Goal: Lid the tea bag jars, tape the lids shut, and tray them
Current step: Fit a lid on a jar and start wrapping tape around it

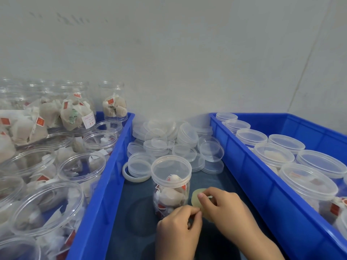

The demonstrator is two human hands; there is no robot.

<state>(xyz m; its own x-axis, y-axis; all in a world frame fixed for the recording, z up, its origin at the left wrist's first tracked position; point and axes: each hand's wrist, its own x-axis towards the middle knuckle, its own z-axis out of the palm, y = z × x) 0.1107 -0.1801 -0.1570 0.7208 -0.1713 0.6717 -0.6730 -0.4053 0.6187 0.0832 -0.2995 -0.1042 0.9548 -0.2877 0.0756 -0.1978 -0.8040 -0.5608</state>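
Head view — two hands [199,212], one lidded jar [171,184]

Lidded jar [171,182] upright on the mat [131,212], just beyond and left of the fingertips [200,196]; tape roll [198,200] pinched between the fingers of both hands, right of the jar's base, touching or just beside it; left hand [178,222] nearer than the right hand [223,207]; second tape roll [136,174] flat on the mat, beyond and left of the fingers, left of the jar, with a lid sitting in its ring; loose lids [176,141] heaped behind the jar, against the wall; left bin [105,184] far left of the fingers, holding open jars [50,207] of tea bags; right bin [262,184] right of the fingers, holding capped jars [308,182].
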